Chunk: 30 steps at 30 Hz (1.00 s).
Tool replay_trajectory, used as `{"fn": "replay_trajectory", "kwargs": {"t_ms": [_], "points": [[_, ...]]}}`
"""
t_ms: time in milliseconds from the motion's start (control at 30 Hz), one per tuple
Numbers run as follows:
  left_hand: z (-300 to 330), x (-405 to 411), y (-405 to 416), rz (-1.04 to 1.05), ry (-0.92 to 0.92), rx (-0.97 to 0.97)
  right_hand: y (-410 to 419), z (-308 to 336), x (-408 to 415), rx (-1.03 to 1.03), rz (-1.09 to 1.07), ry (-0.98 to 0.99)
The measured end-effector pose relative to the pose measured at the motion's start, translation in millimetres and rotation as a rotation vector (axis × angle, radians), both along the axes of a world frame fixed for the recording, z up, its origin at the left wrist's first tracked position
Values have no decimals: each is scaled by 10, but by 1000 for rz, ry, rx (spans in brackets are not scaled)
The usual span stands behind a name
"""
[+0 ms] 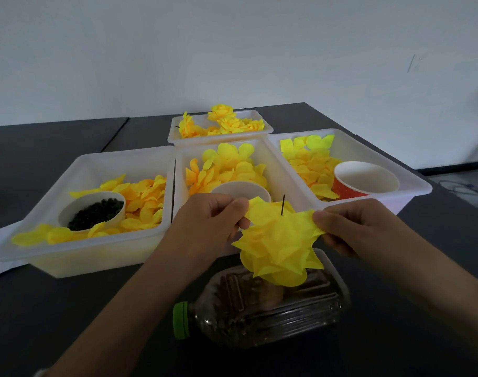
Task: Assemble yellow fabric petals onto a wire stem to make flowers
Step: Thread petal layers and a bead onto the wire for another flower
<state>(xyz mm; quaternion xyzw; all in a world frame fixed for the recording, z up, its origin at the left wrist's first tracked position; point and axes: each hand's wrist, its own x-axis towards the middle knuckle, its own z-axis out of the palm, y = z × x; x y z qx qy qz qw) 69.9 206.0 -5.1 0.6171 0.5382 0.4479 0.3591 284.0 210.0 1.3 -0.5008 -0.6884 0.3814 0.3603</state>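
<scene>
Hands are meeting above a dark bench (69, 308), each pinching an edge of a yellow fabric petal layer (280, 232) that is sitting threaded on a thin dark wire stem (283, 204). The left hand (213, 224) is pinching the layer's left edge between thumb and fingers — the right hand (349, 227) is doing the same on the right edge. More yellow petals are hanging bunched beneath the layer, over a clear plastic bottle with a green cap (259, 308) that is lying on its side on the bench. Behind, four white plastic trays (96, 257) are holding loose yellow petals; one also holds a white cup of small dark beads (93, 210), another a red paper cup (364, 179). Finished yellow flowers (221, 118) are filling the farthest tray.
</scene>
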Motion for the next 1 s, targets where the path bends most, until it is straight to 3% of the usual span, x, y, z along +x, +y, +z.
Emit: {"fn": "replay_trajectory", "kwargs": {"t_ms": [533, 733, 867, 1000], "points": [[-219, -74, -95, 102, 475, 143, -197, -260, -7, 86, -72, -205], [-314, -32, -135, 184, 659, 238, -260, -372, -51, 136, -89, -191], [-317, -21, -145, 189, 645, 241, -258, -364, -57, 124, -97, -171], [-250, -29, -191, 239, 486, 255, -262, -327, -51, 113, -118, -87]]}}
